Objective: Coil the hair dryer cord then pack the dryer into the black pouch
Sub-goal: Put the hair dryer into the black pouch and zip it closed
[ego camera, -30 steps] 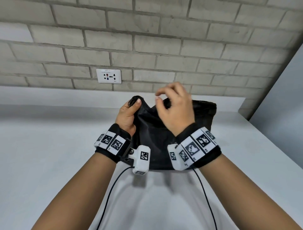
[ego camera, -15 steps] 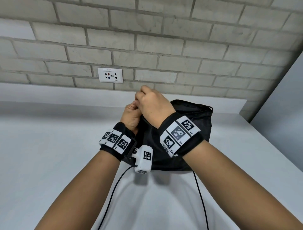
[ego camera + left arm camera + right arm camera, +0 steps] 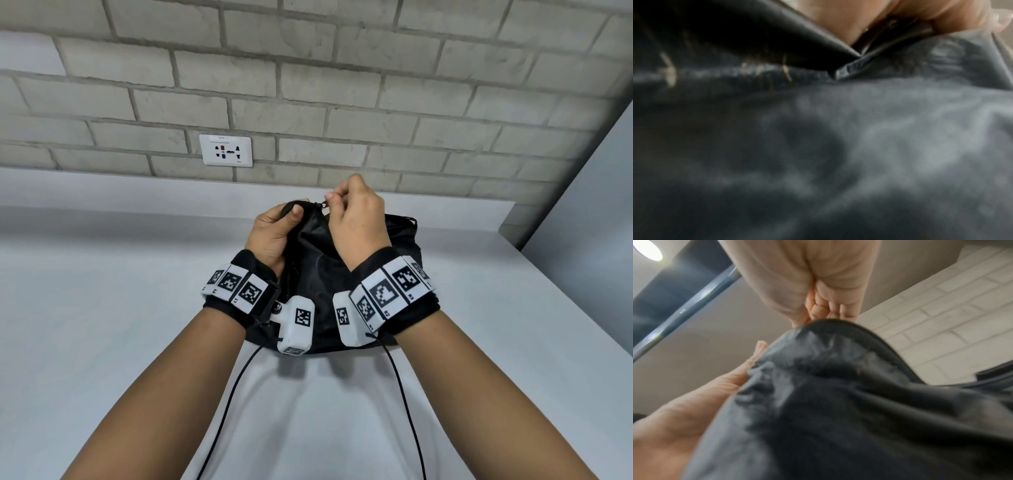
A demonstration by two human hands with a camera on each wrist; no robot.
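The black pouch (image 3: 346, 270) is held upright on the white counter (image 3: 102, 308), just in front of the person, and its top edge is gathered between the 2 hands. The left hand (image 3: 272, 233) is wrapped round the bunched corner of the mouth, thumb pressed on top of the fabric. A small dark tab at the rim, probably a zip pull (image 3: 323, 204), is pinched by the thumb and forefinger of the right hand (image 3: 358, 219), the other fingers curled in behind.

The step in hand is judged to be the closing of the pouch. It is best done with the corner kept taut by the left hand while the tab is drawn steadily along the rim, so that loose fabric is not caught.

The hair dryer and its cord are not seen in any view; they are presumed to be inside, but this cannot be confirmed. The tab itself is too small to identify with certainty. The left wrist view is filled by blurred dark fabric, and the right wrist view shows only the bulging pouch and both hands from below. The 2 thin black leads running from the wrist bands belong to the cameras.
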